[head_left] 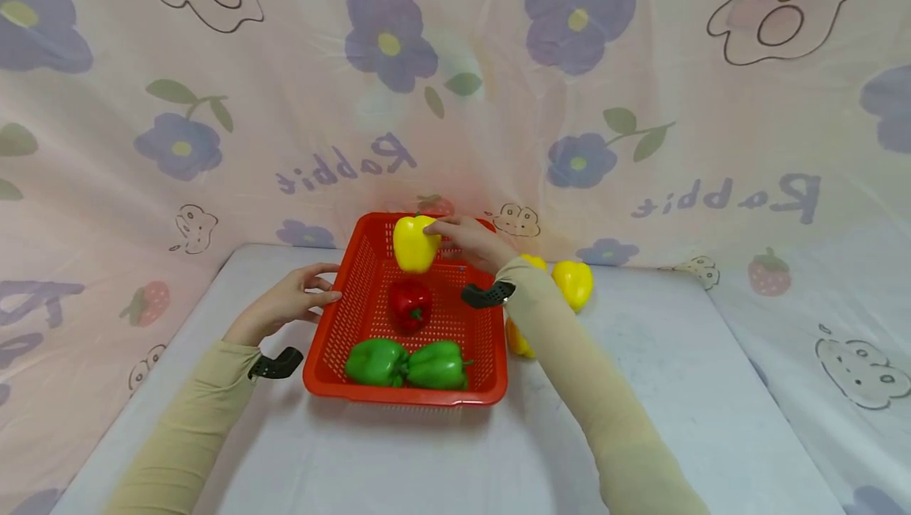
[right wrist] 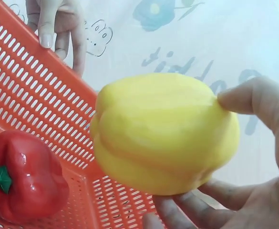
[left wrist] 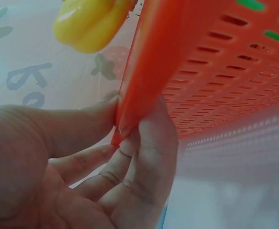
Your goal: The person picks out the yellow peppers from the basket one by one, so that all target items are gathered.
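Observation:
My right hand (head_left: 471,243) grips a yellow bell pepper (head_left: 416,244) above the far part of a red plastic basket (head_left: 316,372). In the right wrist view the thumb and fingers hold the yellow pepper (right wrist: 163,133) from opposite sides. My left hand (head_left: 292,300) pinches the basket's left rim, thumb on one side and fingers on the other, as the left wrist view shows at the rim (left wrist: 146,71). Inside the basket a red bell pepper (head_left: 410,303) lies near the middle. Two green bell peppers, one on the left (head_left: 376,362) and one on the right (head_left: 436,365), lie along its near side.
Right of the basket, on the white table (head_left: 655,388), lie several yellow peppers, including one at the far right (head_left: 572,284) and one close to the basket wall (head_left: 519,338). My right forearm partly hides them. A patterned curtain (head_left: 455,104) hangs behind the table.

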`<move>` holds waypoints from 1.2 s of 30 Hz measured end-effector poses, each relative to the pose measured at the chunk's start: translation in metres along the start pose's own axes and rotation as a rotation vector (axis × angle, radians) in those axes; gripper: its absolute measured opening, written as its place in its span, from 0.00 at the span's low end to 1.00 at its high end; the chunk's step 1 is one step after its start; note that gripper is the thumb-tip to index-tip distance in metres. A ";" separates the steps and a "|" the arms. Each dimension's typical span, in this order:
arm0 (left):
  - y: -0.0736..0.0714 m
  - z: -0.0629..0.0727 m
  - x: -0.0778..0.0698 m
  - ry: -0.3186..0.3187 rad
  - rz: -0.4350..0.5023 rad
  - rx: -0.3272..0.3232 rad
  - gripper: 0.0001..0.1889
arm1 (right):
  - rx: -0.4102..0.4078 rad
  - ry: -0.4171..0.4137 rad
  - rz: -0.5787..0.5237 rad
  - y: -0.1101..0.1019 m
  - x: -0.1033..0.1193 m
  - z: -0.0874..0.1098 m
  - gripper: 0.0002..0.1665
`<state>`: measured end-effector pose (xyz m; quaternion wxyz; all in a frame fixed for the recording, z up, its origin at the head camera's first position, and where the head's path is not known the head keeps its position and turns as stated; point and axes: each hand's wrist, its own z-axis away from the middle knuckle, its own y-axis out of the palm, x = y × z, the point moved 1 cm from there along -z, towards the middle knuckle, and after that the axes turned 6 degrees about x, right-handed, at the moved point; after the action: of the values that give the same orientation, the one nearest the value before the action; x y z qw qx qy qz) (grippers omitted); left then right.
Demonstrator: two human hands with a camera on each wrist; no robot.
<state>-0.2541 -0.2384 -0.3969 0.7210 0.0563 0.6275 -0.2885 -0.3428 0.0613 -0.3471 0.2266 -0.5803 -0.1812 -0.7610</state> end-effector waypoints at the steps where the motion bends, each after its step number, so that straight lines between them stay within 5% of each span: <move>1: 0.000 0.000 0.000 -0.003 0.001 -0.002 0.33 | 0.001 -0.005 -0.008 -0.001 0.001 0.002 0.26; 19: -0.001 -0.002 0.002 -0.002 0.015 0.005 0.33 | 0.021 -0.098 -0.096 -0.021 0.010 0.046 0.32; 26: -0.001 -0.003 0.002 0.001 0.022 -0.002 0.33 | 0.007 -0.176 -0.027 -0.036 0.015 0.070 0.28; 36: 0.000 -0.001 0.003 0.001 0.027 -0.002 0.33 | -0.029 -0.182 0.044 -0.063 0.014 0.106 0.28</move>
<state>-0.2546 -0.2390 -0.3996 0.7246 0.0639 0.6274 -0.2782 -0.2964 0.1690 -0.3072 0.2175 -0.6540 -0.1772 -0.7026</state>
